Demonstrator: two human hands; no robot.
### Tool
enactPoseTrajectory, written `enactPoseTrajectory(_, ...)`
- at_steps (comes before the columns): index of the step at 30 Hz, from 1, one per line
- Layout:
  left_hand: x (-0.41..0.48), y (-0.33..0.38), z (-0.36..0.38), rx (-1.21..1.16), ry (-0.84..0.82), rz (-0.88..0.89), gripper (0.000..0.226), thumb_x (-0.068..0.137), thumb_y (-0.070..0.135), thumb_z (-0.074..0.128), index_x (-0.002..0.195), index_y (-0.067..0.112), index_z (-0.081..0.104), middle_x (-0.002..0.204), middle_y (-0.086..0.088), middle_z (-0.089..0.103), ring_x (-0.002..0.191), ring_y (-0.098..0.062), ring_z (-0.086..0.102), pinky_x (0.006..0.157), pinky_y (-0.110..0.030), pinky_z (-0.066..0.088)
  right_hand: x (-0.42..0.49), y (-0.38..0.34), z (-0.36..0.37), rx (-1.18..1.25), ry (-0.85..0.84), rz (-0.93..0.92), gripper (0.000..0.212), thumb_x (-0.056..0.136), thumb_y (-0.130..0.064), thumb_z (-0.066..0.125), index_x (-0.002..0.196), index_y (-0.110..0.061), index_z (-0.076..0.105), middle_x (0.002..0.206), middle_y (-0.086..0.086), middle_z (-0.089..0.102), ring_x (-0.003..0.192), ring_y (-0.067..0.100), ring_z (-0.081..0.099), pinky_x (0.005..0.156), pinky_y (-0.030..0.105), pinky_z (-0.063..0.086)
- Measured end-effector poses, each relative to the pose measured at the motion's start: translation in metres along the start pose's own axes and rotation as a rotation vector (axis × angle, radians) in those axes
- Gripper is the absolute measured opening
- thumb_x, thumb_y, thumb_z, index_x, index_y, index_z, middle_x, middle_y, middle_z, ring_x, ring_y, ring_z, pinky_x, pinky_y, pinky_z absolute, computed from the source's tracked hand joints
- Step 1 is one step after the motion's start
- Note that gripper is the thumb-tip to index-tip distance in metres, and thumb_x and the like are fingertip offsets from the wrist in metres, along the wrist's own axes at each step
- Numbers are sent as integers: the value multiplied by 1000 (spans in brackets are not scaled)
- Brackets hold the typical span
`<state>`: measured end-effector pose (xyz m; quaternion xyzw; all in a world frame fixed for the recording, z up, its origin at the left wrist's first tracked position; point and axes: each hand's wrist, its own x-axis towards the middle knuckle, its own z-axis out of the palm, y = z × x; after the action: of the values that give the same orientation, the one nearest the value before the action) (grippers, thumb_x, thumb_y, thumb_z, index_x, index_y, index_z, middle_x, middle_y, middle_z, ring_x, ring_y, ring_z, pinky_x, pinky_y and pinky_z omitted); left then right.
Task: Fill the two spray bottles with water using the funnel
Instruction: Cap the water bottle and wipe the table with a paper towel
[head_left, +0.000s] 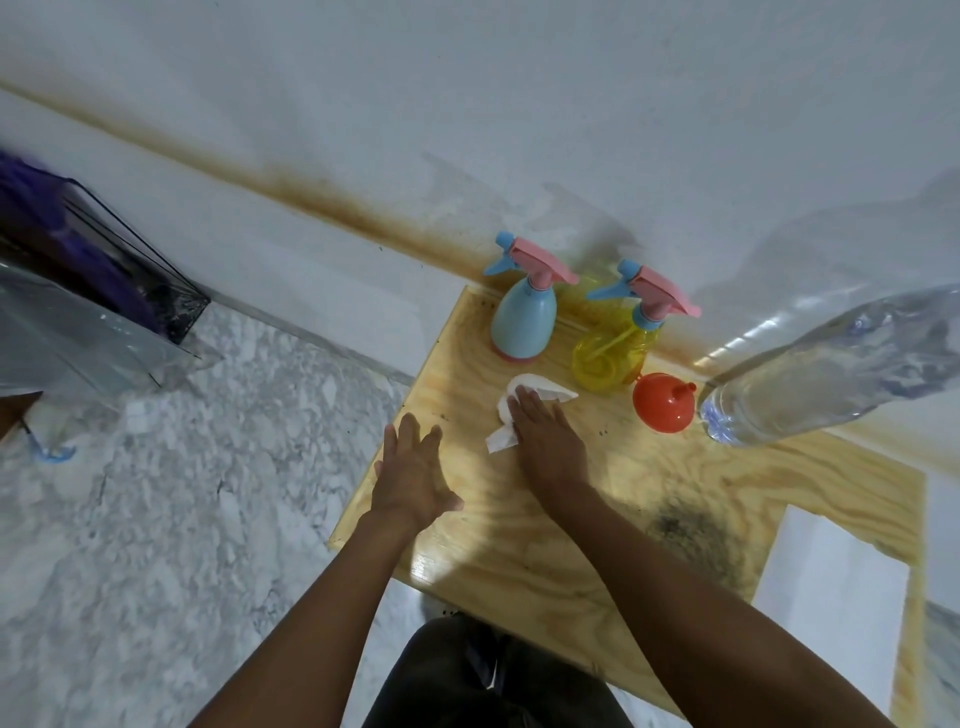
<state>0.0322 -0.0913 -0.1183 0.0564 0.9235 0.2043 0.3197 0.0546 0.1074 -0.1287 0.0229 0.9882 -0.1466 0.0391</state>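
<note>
Spray bottles stand capped at the back of the counter (597, 519): the blue spray bottle (522, 322) and the yellow spray bottle (613, 356), side by side near the wall (519, 130), pink trigger heads on.

The fingers (525, 404) of your right hand (545, 441) lie straight and together, pressing flat on a white paper towel (550, 389) just in front of the blue one. Your left hand (415, 467) holds nothing, with its fingers (410, 431) spread near the counter's left edge. I cannot tell whether it touches the wood.

The orange funnel (662, 410) lies tipped just right of the towel, before the yellow bottle. The clear water bottle (831, 374) stands beside it.

A wide wipe rightward would likely knock the funnel along the counter. A push forward could topple the blue bottle.

The blue bottle's opaque body hides its level, and the yellow one's level is hard to read. The water bottle is cut off at the right edge, so its cap cannot be judged.
</note>
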Motion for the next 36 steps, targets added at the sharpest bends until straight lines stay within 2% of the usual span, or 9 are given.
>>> enactPoseTrajectory(3,0,2,-1,-7,-4,-5,108,70,37,87,155,24,23,163,-2,-2,152,-29,-16,119,-57,22,-19,10,9,79,-34,13,54,94,2,51,146,-15,45,156,6,37,140,26,42,107,40,42)
enactPoseTrajectory(7,-2,4,-3,16,-14,-10,108,71,38,86,156,24,21,164,-4,-4,152,-31,-18,118,-58,21,-39,-3,19,5,-75,-43,45,85,-6,69,129,-15,62,138,17,57,117,33,64,71,42,60)
enactPoseTrajectory(9,-3,7,-4,31,-21,-13,107,72,37,86,156,25,20,165,-6,-6,152,-31,-18,118,-58,21,-39,-14,27,-82,-138,-100,43,82,-10,72,124,-15,63,134,22,59,119,34,62,68,38,61)
enactPoseTrajectory(15,-3,6,-4,17,-21,-14,111,71,38,87,157,25,18,167,-6,-8,152,-31,-19,118,-59,20,11,-28,31,-59,-104,-240,51,79,-2,75,128,-4,61,135,22,58,125,35,57,95,42,53)
enactPoseTrajectory(18,-4,4,-4,2,-18,-8,112,71,37,86,157,25,16,166,-7,-9,152,-31,-20,118,-60,18,32,-32,26,-58,-111,-229,50,96,-1,50,146,-4,41,154,18,38,143,32,37,115,44,31)
enactPoseTrajectory(23,-6,5,-6,-2,-22,-11,108,72,36,86,156,26,20,166,-5,-9,152,-30,-19,119,-58,19,28,3,20,-51,-68,76,55,100,-4,32,154,-17,27,163,2,23,142,29,35,113,40,32)
enactPoseTrajectory(29,-7,7,-8,-17,-33,-22,108,73,35,85,157,26,18,166,-5,-11,152,-29,-21,119,-57,15,-26,34,15,18,-41,27,51,98,5,42,148,-3,36,157,15,29,146,31,29,118,41,28)
enactPoseTrajectory(33,-7,7,-7,-11,-32,-16,106,75,34,85,157,25,18,166,-5,-12,151,-30,-21,119,-58,14,-51,9,30,33,-104,-24,56,73,8,77,127,2,61,135,22,58,123,35,58,90,44,55)
enactPoseTrajectory(36,-6,7,-7,7,-29,-9,105,74,35,84,156,25,19,166,-6,-12,152,-32,-19,118,-59,16,-46,-21,35,40,-117,-180,39,76,-4,71,116,-3,69,127,17,66,116,31,64,79,33,58)
